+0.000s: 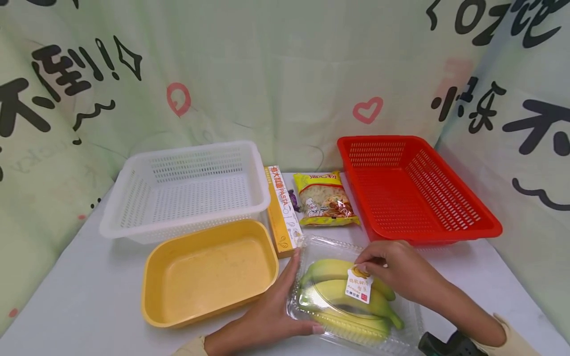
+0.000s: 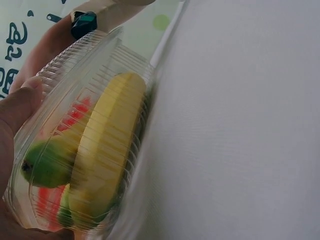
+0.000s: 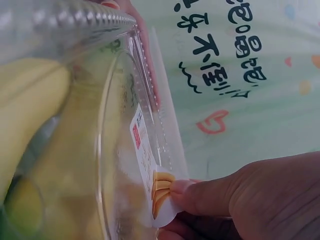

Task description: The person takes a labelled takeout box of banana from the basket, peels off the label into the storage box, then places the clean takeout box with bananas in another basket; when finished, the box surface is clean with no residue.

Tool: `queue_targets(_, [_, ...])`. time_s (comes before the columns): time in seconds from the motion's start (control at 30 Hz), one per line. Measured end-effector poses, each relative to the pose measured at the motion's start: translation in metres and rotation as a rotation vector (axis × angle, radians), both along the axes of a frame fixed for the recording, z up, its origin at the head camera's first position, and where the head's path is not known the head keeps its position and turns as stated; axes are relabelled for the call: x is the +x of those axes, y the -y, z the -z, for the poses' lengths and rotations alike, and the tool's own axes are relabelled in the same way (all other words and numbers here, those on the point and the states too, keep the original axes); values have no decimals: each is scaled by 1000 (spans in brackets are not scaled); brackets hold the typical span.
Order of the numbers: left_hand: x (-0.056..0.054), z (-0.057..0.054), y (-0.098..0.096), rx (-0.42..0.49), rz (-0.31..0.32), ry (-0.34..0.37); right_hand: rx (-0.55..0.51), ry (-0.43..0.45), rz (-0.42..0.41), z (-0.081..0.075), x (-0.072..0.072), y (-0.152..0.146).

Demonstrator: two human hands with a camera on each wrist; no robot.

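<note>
A clear plastic box with several yellow-green bananas inside lies on the table at the front right of the head view. My left hand grips its left side, thumb at the front and fingers towards the back. On the lid is a white label with printed bananas and red marks. Thumb and fingers of my right hand pinch the label's top edge. In the right wrist view, that end of the label stands off the lid. The left wrist view shows bananas through the box's ribbed wall.
A yellow tub stands left of the box, a white basket behind it. Beyond the box are a pasta carton, a small purple packet and a yellow food bag. Back right is a red basket.
</note>
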State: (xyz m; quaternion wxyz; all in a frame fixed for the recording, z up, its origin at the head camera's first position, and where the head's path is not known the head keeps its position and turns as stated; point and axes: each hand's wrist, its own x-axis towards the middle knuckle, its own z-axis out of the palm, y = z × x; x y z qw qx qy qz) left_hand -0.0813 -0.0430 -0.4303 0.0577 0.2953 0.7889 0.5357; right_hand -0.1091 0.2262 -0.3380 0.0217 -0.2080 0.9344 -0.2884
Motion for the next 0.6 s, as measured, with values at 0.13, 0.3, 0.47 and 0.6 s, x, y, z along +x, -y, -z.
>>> queue_targets(0.13, [0,1,0,2,7,8,-7,4,-9,-1,3,-1])
queue_targets(0.3, [1,3,1,-4,7,26,-46,84,-11,-2,3,-4])
queue_targets(0.47, [0,2,1,-11,9,19,-97,125,-28,-1,0,-10])
queue_targets(0.6, [0,2,1,-8,15,10,-135,159,-32,0,-3,-16])
